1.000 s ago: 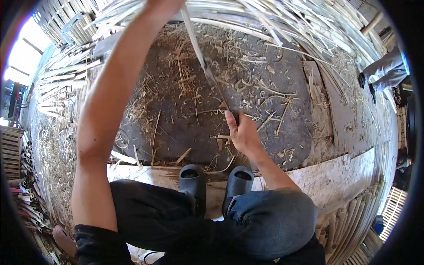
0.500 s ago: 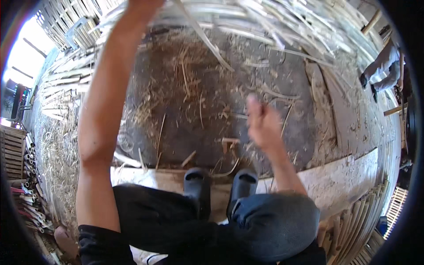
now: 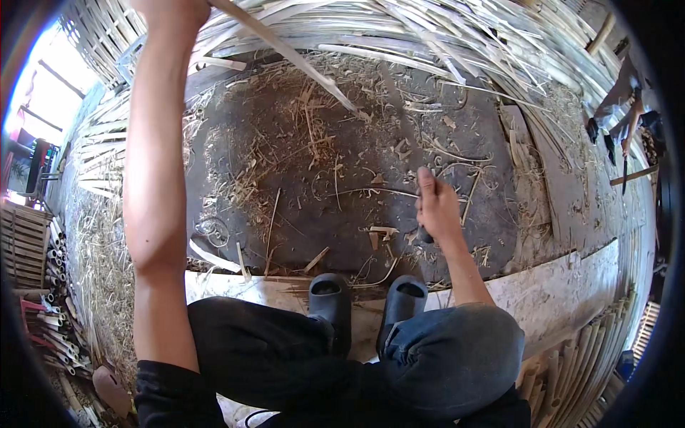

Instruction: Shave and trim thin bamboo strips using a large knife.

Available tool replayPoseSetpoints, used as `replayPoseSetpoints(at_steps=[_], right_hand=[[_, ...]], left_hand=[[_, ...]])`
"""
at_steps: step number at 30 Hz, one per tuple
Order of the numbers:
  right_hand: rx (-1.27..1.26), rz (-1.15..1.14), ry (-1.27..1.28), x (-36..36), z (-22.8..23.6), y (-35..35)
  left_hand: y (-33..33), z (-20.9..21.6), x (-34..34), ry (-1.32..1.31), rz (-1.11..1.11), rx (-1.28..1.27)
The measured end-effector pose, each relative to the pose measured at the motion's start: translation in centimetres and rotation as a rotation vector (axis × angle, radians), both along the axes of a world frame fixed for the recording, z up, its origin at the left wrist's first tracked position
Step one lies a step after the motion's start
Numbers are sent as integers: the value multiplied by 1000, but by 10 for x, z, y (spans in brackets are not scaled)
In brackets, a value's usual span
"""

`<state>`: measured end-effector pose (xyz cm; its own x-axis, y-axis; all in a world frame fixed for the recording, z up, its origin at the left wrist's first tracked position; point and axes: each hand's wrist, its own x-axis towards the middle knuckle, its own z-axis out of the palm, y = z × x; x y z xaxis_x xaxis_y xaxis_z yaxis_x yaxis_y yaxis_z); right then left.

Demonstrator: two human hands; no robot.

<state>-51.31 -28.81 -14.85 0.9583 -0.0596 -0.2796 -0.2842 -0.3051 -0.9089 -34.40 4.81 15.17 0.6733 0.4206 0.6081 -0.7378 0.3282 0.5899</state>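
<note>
At the top left edge, my left hand (image 3: 171, 8) is partly cut off by the frame. From it a long pale bamboo strip (image 3: 289, 53) slants down to the right, its free end over the dark floor mat (image 3: 300, 239). In front of my right shin, my right hand (image 3: 439, 214) is closed with the thumb laid along the grip. It holds a knife (image 3: 425, 235); the dark handle end sticks out below the fist, and a faint grey blade seems to point away, hard to tell from the mat.
Shavings and thin slivers (image 3: 250, 171) litter the mat. Beyond it lies a wide heap of bamboo strips (image 3: 399, 28). A pale board (image 3: 549, 292) runs along the near side by my sandals (image 3: 330, 303). Bamboo poles (image 3: 571, 357) lie at lower right, cut tubes (image 3: 61, 342) at left.
My left hand has moved left and up, carrying the bamboo strip a little left with it. My right hand has shifted slightly right and down, and shows sharper now.
</note>
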Motion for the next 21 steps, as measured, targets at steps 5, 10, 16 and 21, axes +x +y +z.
replayPoseSetpoints(at_steps=[5,10,16,21], right_hand=[[316,-110,-230,-9,60,1],[318,-87,-480,-13,75,8],[468,-36,-163,-18,67,8],[446,40,-316,-20,92,34]], left_hand=[[7,5,-18,-151,-40,8],[47,10,-3,-282,-317,298],[8,3,-23,-176,-335,214],[-12,-10,-17,-178,-358,234]])
